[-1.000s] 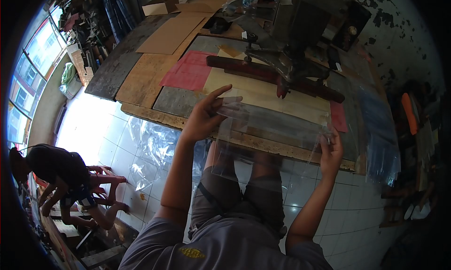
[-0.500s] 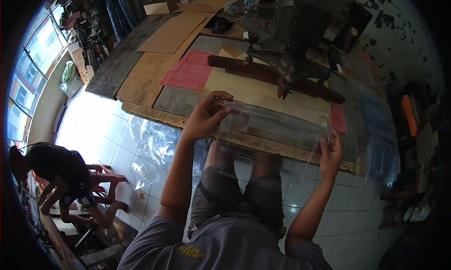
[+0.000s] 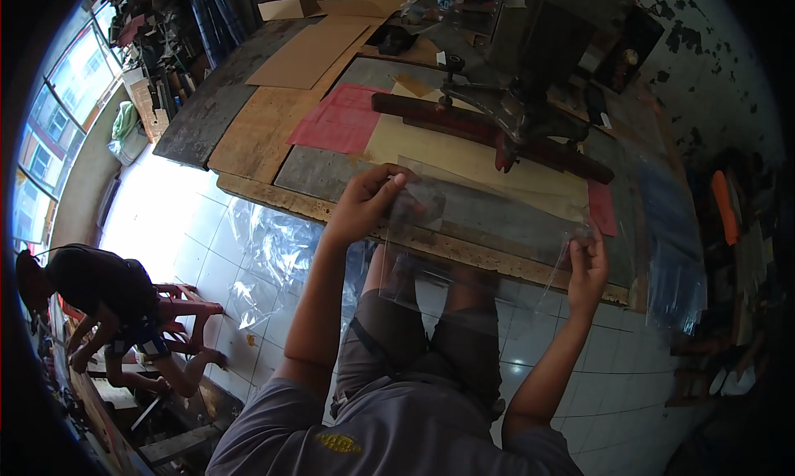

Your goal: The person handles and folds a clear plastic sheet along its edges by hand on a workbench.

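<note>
Holding a clear plastic sheet (image 3: 489, 238) at opposite ends, pinched in the left hand (image 3: 364, 204) and also in the loosely curled right hand (image 3: 587, 265), well apart from each other. Held across the front edge of the table (image 3: 273, 198), near the yellow sheet (image 3: 455, 153) lying there.

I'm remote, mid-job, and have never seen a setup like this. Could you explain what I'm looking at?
There's no robot here: one camera, worn on a person's head, looks forward and down. Their left hand and right hand hold a clear plastic sheet between them, at the near edge of the worktable. Over the tabletop sits a machine with a long dark-red bar; its purpose I can't tell. Below the bar lies a pale yellow sheet, with red sheets at either end. Flat cardboard lies farther left.
</note>
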The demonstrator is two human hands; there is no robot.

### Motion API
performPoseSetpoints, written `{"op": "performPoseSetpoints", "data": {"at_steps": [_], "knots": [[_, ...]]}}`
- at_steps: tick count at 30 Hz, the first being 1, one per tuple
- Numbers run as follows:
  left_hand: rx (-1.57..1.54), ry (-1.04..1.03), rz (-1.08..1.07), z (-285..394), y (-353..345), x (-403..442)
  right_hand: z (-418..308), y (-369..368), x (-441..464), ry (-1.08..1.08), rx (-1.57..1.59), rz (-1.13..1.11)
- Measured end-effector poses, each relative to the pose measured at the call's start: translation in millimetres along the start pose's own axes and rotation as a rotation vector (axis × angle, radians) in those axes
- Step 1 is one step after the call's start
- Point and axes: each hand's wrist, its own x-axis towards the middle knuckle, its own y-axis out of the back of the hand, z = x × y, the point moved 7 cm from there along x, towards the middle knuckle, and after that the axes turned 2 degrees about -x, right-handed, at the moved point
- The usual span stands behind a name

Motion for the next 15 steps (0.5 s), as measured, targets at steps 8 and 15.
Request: {"op": "performPoseSetpoints", "data": {"at_steps": [8,15], "knots": [[0.008,0.085,0.028,2.9,2.3,-1.9,2.3,2.6,-0.3,-0.034,-0.058,0.005],[0.080,0.025,0.084,-2.2,10.0,-1.3,3.2,0.7,-1.8,-0.060,-0.052,-0.012]]}}
